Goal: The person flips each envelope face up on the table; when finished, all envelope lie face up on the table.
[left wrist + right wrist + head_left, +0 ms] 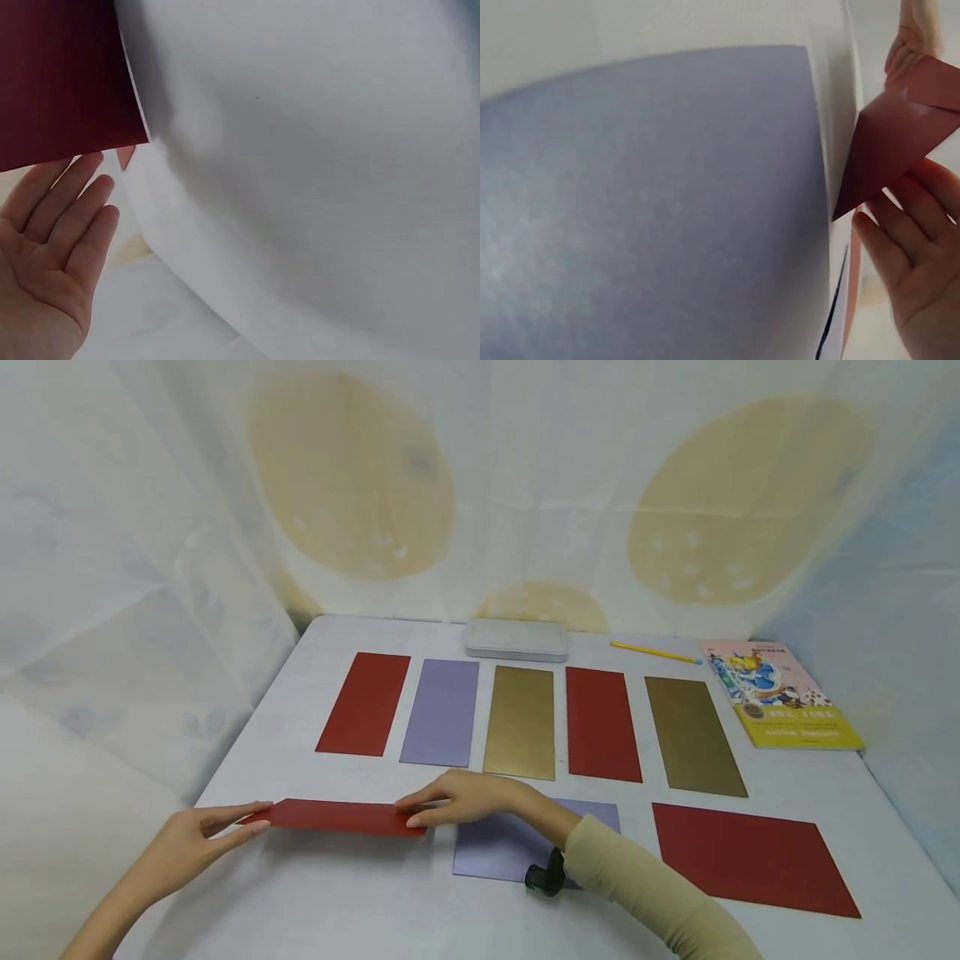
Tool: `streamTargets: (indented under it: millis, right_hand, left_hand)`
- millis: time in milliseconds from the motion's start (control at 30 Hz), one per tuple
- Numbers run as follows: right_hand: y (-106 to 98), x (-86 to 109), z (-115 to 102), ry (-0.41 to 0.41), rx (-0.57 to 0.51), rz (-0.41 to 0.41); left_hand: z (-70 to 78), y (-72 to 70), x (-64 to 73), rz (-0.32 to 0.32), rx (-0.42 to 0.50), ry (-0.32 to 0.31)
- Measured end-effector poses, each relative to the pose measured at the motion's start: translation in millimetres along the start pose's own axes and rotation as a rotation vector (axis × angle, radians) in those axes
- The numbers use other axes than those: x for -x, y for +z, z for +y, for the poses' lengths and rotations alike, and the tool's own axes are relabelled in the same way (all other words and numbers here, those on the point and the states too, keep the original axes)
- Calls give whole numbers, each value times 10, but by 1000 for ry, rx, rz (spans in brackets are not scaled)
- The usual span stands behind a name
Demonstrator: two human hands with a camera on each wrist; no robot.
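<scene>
Left hand (176, 852) and right hand (468, 797) are pinching opposite ends of one red card (337, 818), thumbs on the near side, so it's hanging just off the worktop (360, 902) with a soft shadow under it. That's toward the front left, btw. Just right of it, a lilac card (487, 852) lies partly hidden under the right forearm, with some black gadget (546, 877) by the wrist, and a wide red one (757, 860) sits further right. Behind those there's a spaced-out row, left to right: red (365, 703), lilac (441, 712), gold (521, 722), red again (603, 724), then a browner gold (694, 735). Way at the back you've got a flat pale case (517, 642), a yellow pencil (652, 652) and a colourful book (780, 693), all in front of pale fabric with big tan ovals (352, 477).
</scene>
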State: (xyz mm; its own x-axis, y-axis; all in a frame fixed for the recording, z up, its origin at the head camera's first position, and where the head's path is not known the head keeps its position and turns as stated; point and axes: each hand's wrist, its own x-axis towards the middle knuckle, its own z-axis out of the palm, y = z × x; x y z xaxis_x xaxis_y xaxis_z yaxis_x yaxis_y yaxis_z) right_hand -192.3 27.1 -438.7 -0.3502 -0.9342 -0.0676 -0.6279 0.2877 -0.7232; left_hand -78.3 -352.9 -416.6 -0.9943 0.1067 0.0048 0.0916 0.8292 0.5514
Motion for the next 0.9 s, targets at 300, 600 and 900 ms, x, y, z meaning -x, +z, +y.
streamTargets:
  millis: [300, 600, 900]
  right_hand:
    - [-29, 151, -267, -214, 52, 156]
    - [23, 175, -369, -305, 179, 190]
    - [-42, 141, -348, -278, 171, 281]
  left_hand:
    - [90, -49, -38, -40, -34, -12]
    - [107, -111, -51, -75, -49, -63]
    - [119, -125, -119, -55, -30, -72]
